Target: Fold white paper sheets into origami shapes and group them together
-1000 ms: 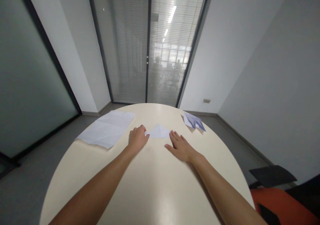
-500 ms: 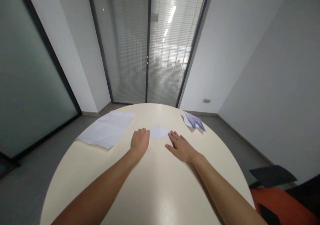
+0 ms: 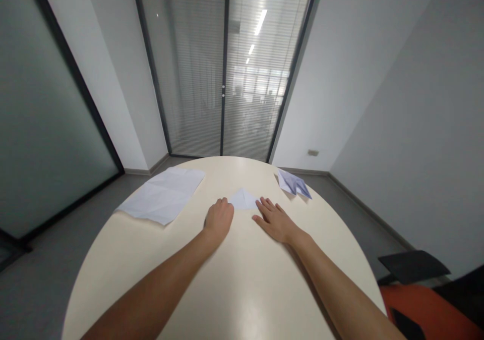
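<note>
A small white sheet of folded paper (image 3: 244, 199), triangular with a crease down its middle, lies flat on the table. At its left corner is my left hand (image 3: 220, 218), closed with the fingers curled under; that corner is hidden behind it. My right hand (image 3: 275, 222) rests palm down with fingers spread, its fingertips touching the paper's right corner and holding nothing.
All this is on a round cream table (image 3: 230, 279). To the left lies a large creased white sheet (image 3: 162, 194); at the far right edge sits a crumpled bluish-white folded paper (image 3: 294, 183). A red and black chair (image 3: 423, 304) stands at the lower right.
My left hand has shifted a little right and nearer to me, still closed. The folded paper has slid slightly right. My right hand has moved slightly right and stays spread.
</note>
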Action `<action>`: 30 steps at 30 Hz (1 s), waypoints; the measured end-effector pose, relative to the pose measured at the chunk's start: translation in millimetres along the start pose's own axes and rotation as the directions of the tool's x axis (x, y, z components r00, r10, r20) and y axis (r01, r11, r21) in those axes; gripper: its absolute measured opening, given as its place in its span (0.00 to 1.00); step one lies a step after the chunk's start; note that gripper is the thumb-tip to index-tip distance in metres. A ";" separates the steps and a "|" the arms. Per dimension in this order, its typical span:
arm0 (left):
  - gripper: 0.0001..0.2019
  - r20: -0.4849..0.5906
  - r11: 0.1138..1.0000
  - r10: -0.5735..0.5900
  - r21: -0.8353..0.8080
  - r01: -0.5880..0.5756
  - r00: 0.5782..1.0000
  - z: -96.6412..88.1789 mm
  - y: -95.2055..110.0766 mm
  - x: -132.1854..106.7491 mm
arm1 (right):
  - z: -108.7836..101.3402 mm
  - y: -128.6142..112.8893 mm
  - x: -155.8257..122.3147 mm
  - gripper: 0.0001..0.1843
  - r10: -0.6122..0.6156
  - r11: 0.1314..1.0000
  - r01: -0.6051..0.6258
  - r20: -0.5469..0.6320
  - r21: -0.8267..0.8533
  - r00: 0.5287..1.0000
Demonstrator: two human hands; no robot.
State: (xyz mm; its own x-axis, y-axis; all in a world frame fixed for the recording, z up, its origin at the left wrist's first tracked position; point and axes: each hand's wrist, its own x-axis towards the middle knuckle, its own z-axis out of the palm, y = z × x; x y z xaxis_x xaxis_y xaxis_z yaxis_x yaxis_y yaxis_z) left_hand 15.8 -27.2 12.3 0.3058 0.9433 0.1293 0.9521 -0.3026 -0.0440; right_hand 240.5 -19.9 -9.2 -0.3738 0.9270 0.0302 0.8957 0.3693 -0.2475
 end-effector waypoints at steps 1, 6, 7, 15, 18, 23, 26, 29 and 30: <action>0.15 -0.005 1.000 0.021 -0.005 -0.021 1.000 0.6 -0.6 0.2 | -0.2 0.7 0.4 0.44 0.008 1.000 -0.008 -0.003 -0.003 1.000; 0.13 -0.021 0.995 0.097 -0.012 -0.097 0.995 2.1 1.1 0.5 | -0.4 2.3 2.2 0.43 0.064 0.998 -0.064 -0.026 -0.014 0.998; 0.13 -0.015 0.995 0.099 -0.012 -0.099 0.995 1.7 1.8 0.7 | -0.5 2.3 2.5 0.43 0.068 0.998 -0.068 -0.026 -0.014 0.997; 0.11 0.002 0.998 0.068 -0.010 -0.068 0.998 -1.2 3.0 2.1 | 1.5 1.8 4.9 0.43 0.098 0.995 -0.098 -0.007 -0.029 0.995; 0.11 -0.006 0.997 0.071 0.004 -0.071 0.997 1.5 5.1 1.7 | 2.7 2.0 5.4 0.44 0.104 0.994 -0.105 -0.015 -0.031 0.994; 0.12 -0.008 0.999 0.046 -0.002 -0.046 0.999 3.9 5.3 2.3 | 2.2 2.7 5.6 0.44 0.088 0.996 -0.089 -0.013 -0.015 0.996; 0.12 0.016 1.000 0.028 -0.009 -0.028 0.999 3.5 4.5 3.5 | 0.9 1.2 5.9 0.44 0.099 0.995 -0.099 -0.008 -0.015 0.995; 0.11 0.047 1.000 0.009 -0.012 -0.009 0.999 3.5 6.6 4.2 | -0.2 -2.4 5.7 0.43 0.127 0.991 -0.127 -0.006 -0.030 0.992; 0.11 0.051 1.000 0.006 -0.012 -0.006 0.999 3.6 8.0 4.2 | -0.4 -3.7 5.4 0.43 0.139 0.990 -0.139 -0.010 -0.039 0.990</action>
State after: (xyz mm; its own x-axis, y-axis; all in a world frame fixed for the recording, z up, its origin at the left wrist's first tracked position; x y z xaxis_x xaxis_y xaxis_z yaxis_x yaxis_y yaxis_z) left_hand 24.7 -25.2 9.0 0.3112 0.9471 0.0779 0.9503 -0.3096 -0.0331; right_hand 235.2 -16.3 -7.8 -0.2435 0.9699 0.0054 0.9477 0.2390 -0.2116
